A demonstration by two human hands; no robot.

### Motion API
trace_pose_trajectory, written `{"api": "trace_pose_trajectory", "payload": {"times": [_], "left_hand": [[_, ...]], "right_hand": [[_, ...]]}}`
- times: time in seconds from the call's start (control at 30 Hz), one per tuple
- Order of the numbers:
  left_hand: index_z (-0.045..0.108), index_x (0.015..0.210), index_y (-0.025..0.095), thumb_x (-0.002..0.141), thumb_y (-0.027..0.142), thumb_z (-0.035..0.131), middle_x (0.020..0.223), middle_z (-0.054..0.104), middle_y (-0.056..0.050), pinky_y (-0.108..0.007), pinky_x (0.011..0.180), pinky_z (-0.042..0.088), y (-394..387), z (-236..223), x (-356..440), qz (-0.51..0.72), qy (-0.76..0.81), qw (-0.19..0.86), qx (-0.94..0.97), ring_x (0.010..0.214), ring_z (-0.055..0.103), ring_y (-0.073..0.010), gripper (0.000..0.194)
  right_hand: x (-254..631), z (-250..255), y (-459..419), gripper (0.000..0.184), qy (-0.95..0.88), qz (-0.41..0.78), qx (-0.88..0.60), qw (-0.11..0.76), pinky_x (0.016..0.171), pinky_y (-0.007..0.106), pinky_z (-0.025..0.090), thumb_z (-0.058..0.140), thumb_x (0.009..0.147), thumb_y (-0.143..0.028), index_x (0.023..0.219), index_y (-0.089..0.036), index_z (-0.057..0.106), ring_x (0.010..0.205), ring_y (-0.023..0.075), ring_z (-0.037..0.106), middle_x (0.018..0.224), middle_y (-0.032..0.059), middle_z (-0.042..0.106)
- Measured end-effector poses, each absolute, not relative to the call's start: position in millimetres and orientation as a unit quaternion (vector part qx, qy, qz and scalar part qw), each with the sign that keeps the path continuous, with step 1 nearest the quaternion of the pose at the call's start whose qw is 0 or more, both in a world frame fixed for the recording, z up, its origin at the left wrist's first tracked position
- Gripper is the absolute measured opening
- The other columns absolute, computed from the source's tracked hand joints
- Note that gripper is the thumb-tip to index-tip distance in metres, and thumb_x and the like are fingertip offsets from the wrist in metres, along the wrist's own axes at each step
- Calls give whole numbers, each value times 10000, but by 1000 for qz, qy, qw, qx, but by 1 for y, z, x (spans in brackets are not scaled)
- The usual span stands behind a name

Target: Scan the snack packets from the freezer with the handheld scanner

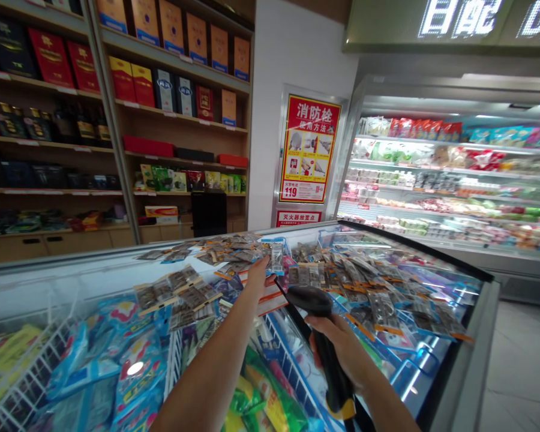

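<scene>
Reaching out to the middle of the freezer top, my left hand has its fingers closed at the edge of a small clear packet with a blue border. The fingertips are partly hidden. My right hand is wrapped round the handle of a black barcode scanner with a yellow band near its base. Its head points left, towards the packet side. Many similar dark packets with orange edges lie spread over the glass to the right, and more packets lie to the left of my left arm.
Beneath the glass of the chest freezer, wire baskets hold blue bags and green-yellow bags. Behind stand shelves of boxed goods, a fire-hydrant sign and a lit refrigerated display.
</scene>
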State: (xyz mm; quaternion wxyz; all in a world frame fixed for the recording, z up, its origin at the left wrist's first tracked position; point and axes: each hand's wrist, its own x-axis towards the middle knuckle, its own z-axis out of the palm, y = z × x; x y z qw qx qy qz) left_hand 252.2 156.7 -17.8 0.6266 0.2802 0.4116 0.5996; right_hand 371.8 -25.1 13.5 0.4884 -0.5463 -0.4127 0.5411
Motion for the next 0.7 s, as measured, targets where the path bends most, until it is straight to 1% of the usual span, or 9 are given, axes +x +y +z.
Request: {"api": "trace_pose_trajectory", "payload": {"times": [0.13,0.23,0.53,0.7], "left_hand": [[563,838,188,698,266,598,835,609,-22,-235,547,491,154,-14,251,601,421,621,276,640,555,-100,163],[566,828,184,702,261,594,860,607,-29,-237,555,495,153,-14,250,601,424,619,274,660,554,-102,150],[570,800,187,667,291,621,849,602,-26,-270,574,490,159,-20,251,602,428,610,286,686,558,-120,177],[568,751,181,620,345,660,749,608,-17,-265,557,479,164,-27,254,608,442,589,297,637,562,-123,229]], "right_hand": [[381,16,-39,273,-365,552,-531,529,301,196,302,550,655,-414,721,-152,511,302,108,467,444,-19,546],[382,19,-45,293,-359,549,-528,540,297,188,297,554,656,-429,738,-150,513,295,104,463,441,-18,547],[377,14,-46,266,-362,559,-528,528,306,187,294,534,660,-407,708,-145,528,290,101,462,423,-12,537],[372,13,-45,271,-382,548,-547,504,305,184,297,511,688,-398,750,-136,537,299,97,464,429,-7,549]]}}
